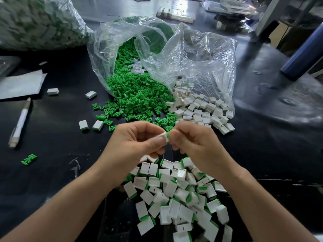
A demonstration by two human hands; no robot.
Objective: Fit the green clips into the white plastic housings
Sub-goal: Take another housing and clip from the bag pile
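Your glossy black worktable [52, 137] carries a crinkled clear plastic bag [201, 58]. From its mouth spill green plastic clips [136, 95] and white box-shaped housings [201, 109], too many to count. Four stray housings lie left of that mouth. In front of the bag, your left hand [132, 142] pinches one small white housing [164, 137], its end facing your right hand [194, 145], whose curled fingertips press a green clip [168, 135] against it. The housing's long axis is hidden.

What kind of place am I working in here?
Most likely a factory hand-assembly bench: bulk plastic bags spill loose green clips and white housings onto a black worktop, and a heap of assembled pieces lies in front.
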